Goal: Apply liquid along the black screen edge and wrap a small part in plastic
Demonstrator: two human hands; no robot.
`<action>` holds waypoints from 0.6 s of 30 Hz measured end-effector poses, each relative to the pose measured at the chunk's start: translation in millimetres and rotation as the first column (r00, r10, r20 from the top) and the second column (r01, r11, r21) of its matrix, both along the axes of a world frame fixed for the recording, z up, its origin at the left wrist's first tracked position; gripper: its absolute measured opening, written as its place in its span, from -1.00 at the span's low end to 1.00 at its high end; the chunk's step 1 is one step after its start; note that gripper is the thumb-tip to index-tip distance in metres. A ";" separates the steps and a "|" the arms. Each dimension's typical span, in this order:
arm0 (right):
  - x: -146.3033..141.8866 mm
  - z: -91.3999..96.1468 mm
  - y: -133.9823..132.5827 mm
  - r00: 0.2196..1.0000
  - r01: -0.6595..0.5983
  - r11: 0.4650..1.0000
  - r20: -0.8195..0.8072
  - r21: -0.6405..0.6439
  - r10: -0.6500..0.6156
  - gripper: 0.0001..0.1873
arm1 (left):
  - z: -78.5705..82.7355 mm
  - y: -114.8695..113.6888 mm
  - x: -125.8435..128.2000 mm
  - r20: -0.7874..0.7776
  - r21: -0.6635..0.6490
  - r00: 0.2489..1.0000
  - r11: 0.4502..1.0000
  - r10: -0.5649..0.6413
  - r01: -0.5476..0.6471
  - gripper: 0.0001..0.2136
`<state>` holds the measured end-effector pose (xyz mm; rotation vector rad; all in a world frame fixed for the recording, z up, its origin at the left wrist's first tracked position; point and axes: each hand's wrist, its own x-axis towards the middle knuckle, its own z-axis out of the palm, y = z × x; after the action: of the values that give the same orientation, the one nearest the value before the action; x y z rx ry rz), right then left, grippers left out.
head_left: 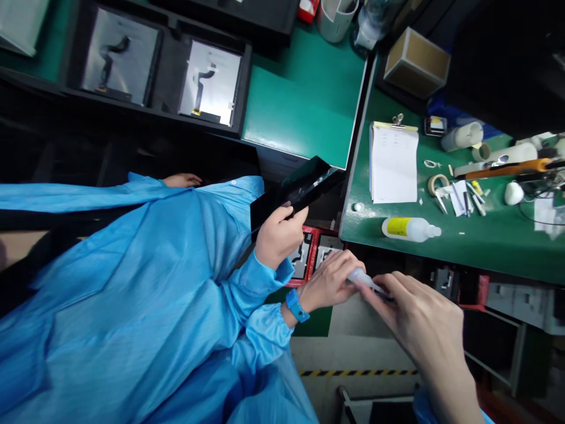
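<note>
My left hand (329, 280), with a blue strap at its wrist, is closed around a small translucent white bottle (359, 276) that tapers to a narrow tip. Most of the bottle is hidden inside that hand. At the tip, the fingers of my right hand (417, 315) are pinched together; what lies between them is too small to make out. Just above my left hand, a co-worker's hand (277, 237) in a blue sleeve holds a glossy black panel (293, 191) at a tilt. Under these hands are red-edged trays (312, 250) with flat parts.
On the green bench (463, 247) at right lie a white bottle with a yellow label (408, 228), a clipboard (394, 165), tape and small tools. A black tray (170, 65) holds silver screens at upper left. A co-worker's blue gown (132, 306) fills the left side.
</note>
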<state>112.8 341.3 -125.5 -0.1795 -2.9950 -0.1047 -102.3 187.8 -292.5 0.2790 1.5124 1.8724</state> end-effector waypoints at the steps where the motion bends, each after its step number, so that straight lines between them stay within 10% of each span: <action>1: 1.1 -0.3 0.6 1.000 0.014 1.000 0.002 -0.018 -0.014 -0.50 | -0.7 0.1 -0.4 -0.006 0.001 1.000 1.000 -0.009 0.009 -0.42; 10: 6.2 -6.1 7.6 0.987 0.154 0.952 0.093 -0.264 -0.134 -0.35 | 4.6 -9.0 -13.4 0.306 0.167 0.931 0.974 -0.201 0.155 -0.62; 18: 6.0 -21.8 11.9 0.981 0.168 0.886 0.158 -0.432 -0.109 -0.29 | 3.8 -11.9 -10.0 0.293 0.026 0.943 0.987 -0.157 0.156 -0.53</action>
<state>118.8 353.1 -147.3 -0.4511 -3.0802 0.5831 -112.3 175.9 -288.7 0.1104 1.2482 1.7045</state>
